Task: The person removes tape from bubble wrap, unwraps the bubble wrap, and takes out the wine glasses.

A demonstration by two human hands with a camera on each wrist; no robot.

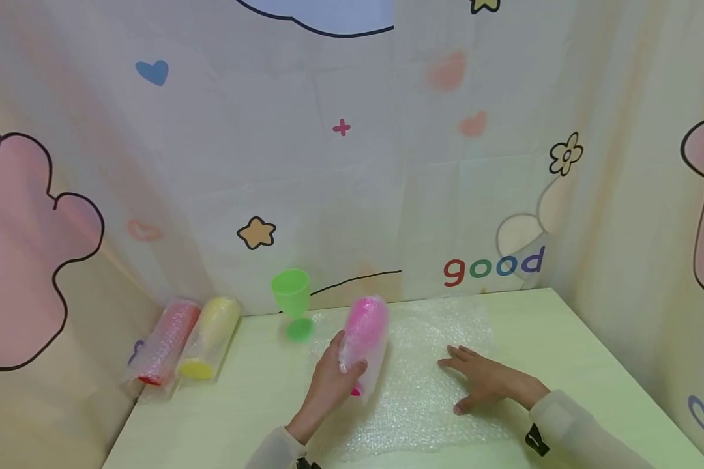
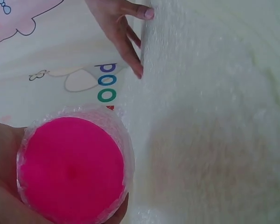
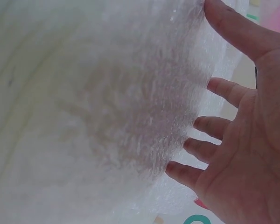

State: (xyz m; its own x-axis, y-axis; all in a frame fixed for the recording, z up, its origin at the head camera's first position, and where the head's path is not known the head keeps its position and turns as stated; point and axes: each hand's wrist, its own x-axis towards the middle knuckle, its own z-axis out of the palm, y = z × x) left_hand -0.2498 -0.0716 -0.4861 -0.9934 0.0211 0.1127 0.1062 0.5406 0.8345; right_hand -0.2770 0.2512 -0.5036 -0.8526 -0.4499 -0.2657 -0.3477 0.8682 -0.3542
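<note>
My left hand (image 1: 332, 378) grips a pink goblet (image 1: 368, 319) rolled in clear bubble wrap and holds it tilted over the table. In the left wrist view its round pink base (image 2: 72, 170) faces the camera, with the wrap around its edge. A flat sheet of bubble wrap (image 1: 422, 391) is spread beneath both hands. Fingers spread, my right hand (image 1: 487, 378) is at the right part of that sheet, its fingertips touching or just above it. Behind the left hand, an unwrapped green goblet (image 1: 292, 293) stands upright at the table's back edge.
At the table's left side lie two wrapped bundles, one red (image 1: 167, 342) and one yellow (image 1: 211, 335), side by side. The pale table (image 1: 569, 365) backs onto a printed curtain (image 1: 340, 182), with more curtain on both sides.
</note>
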